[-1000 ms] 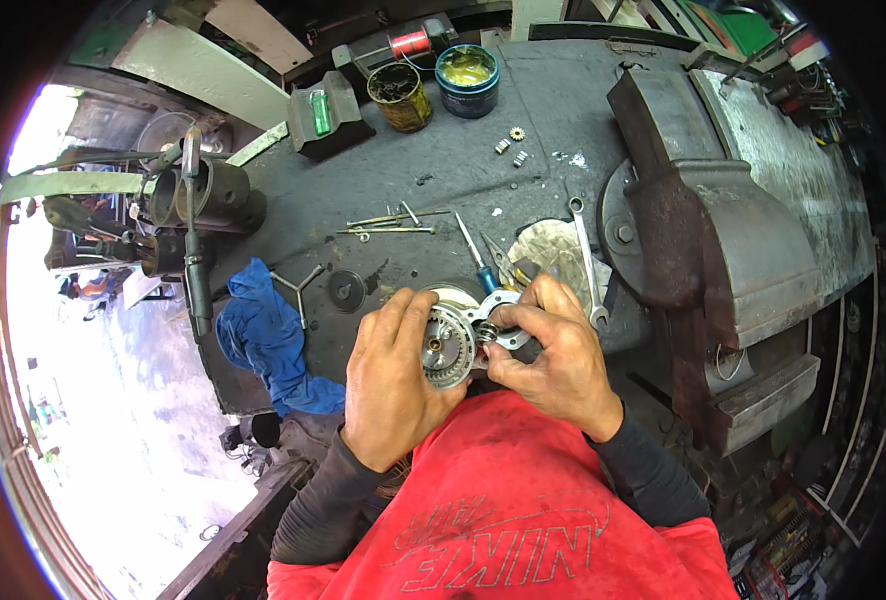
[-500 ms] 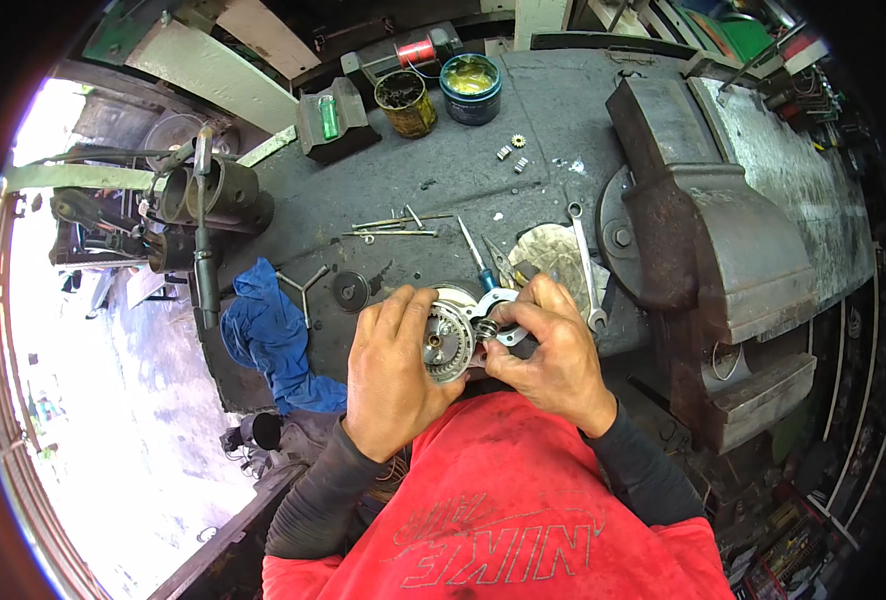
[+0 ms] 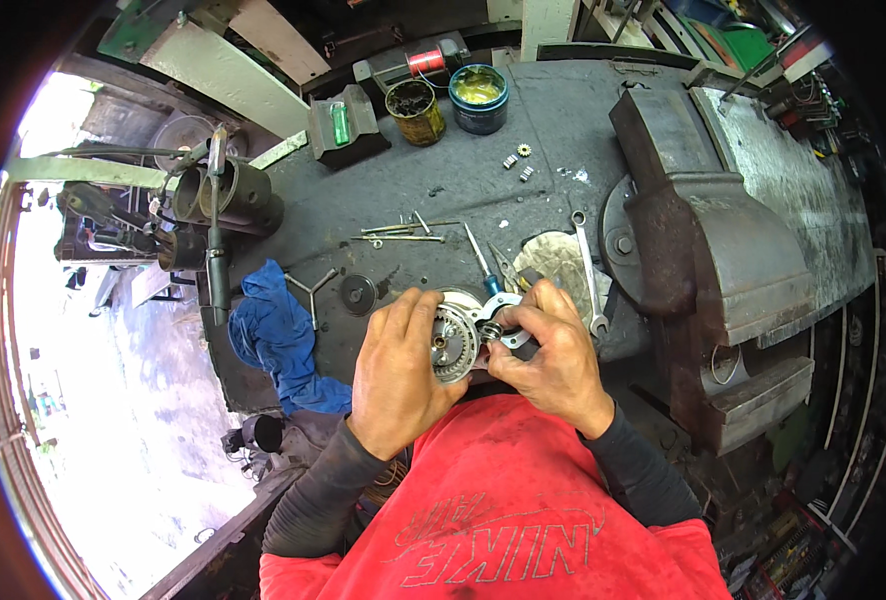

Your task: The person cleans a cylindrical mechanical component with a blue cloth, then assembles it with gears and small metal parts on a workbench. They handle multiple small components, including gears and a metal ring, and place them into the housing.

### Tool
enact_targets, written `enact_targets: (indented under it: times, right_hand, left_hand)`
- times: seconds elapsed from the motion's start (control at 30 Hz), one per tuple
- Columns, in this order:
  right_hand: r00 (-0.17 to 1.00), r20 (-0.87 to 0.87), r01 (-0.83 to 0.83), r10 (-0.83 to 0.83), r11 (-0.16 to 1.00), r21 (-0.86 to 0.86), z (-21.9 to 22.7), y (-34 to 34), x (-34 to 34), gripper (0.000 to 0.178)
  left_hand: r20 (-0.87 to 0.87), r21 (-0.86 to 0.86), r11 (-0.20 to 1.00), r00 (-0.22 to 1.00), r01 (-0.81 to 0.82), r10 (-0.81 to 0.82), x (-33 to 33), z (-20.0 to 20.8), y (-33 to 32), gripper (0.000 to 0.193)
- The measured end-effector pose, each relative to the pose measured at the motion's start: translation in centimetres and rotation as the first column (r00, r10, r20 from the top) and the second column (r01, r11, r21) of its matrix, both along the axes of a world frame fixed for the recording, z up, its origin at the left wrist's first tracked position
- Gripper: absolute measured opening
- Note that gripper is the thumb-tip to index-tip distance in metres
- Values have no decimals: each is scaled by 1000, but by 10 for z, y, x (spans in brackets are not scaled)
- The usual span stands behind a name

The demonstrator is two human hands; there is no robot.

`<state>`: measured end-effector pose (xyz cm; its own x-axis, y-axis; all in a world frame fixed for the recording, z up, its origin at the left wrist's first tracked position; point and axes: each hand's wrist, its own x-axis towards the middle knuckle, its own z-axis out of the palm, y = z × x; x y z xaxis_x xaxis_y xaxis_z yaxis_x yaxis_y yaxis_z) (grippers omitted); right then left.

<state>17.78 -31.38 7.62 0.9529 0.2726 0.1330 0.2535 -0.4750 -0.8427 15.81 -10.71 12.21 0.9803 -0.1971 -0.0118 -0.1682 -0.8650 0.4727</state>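
left hand [image 3: 395, 372] grips round metal housing [image 3: 455, 342] — open face turned toward right hand [image 3: 551, 352], axis lying left-right; right hand pinches small silver bracket [image 3: 503, 322] against it.

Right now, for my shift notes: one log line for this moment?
left hand: grips round gear assembly | right hand: fingers on it | bench vise: beside

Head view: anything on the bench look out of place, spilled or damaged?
Nothing spilled or visibly broken. The left hand and right hand hold a round metal assembly together. Loose screws and rods and small gears lie scattered on the workbench, and a blue rag hangs over its edge.
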Motion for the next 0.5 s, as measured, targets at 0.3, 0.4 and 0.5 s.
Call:
enact_targets:
  times: [0.3, 0.4, 0.5]
  right_hand:
    - [1000, 13, 5, -5, 1000, 9, -1, 1, 0, 29]
    - [1000, 5, 0, 0, 1000, 3, 0, 1, 0, 29]
    - [1000, 8, -5, 5, 1000, -3, 1, 1, 0, 29]
  left_hand:
    - [28, 6, 1000, 999, -20, 19, -1, 0, -1, 83]
    - [2, 14, 1000, 1000, -23, 23, -2, 0, -1, 85]
    - [14, 25, 999, 1000, -24, 24, -2, 0, -2, 85]
